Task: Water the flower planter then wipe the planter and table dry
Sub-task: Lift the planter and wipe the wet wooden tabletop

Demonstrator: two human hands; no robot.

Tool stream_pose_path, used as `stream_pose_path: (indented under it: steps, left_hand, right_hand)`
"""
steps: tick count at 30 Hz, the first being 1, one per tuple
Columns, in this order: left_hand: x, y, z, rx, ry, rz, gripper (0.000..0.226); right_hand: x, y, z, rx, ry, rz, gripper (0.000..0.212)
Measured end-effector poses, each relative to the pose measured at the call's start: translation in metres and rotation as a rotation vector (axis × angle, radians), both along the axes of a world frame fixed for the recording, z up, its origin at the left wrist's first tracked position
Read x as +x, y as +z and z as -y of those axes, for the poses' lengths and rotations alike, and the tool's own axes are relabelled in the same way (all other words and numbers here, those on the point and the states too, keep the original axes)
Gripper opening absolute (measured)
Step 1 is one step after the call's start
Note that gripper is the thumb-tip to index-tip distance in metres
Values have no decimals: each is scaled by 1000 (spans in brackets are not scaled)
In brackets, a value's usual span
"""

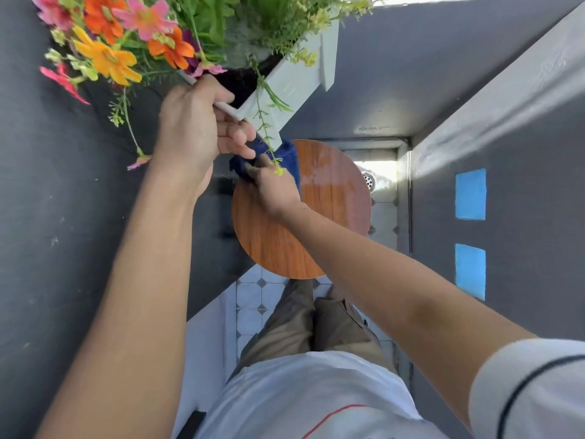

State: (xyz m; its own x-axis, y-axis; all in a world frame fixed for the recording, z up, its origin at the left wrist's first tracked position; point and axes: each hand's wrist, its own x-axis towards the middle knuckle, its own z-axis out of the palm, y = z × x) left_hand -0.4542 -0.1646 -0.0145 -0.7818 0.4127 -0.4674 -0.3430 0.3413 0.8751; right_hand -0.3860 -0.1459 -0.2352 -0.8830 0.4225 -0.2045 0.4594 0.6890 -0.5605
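A white wooden planter [294, 80] full of orange, pink and yellow flowers [126, 42] is lifted and tilted above a small round wooden table [319, 217]. My left hand [196, 128] grips the planter's near rim and corner. My right hand [272, 185] holds a dark blue cloth [289, 156] pressed up against the planter's underside near its lower corner, just above the table. A pale wet sheen lies on the far part of the tabletop.
Dark grey walls [63, 217] close in on the left and right. The floor is white tile with grey diamonds [253, 299], and a metal floor drain [368, 180] sits beyond the table. Two blue tape squares [470, 194] mark the right wall.
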Motion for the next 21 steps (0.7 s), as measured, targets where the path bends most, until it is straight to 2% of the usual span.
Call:
stream_pose_path:
  steps: [3, 7, 9, 12, 16, 21]
  left_hand:
    - [3, -2, 5, -13, -2, 6, 21]
    - [11, -5, 11, -11, 10, 17, 19]
    - [16, -8, 14, -17, 25, 32, 19]
    - [26, -12, 21, -25, 33, 50, 21]
    - [43, -18, 32, -49, 47, 59, 20]
    - [72, -24, 50, -64, 77, 81, 16]
  right_hand:
    - [42, 2, 47, -70, 197, -36, 22]
    - [142, 8, 65, -168, 428, -12, 37]
    - [182, 6, 48, -150, 371, -9, 43]
    - [199, 5, 6, -85, 155, 30, 42]
    - [153, 7, -44, 10, -105, 37, 43]
    - [102, 12, -28, 0, -191, -3, 36]
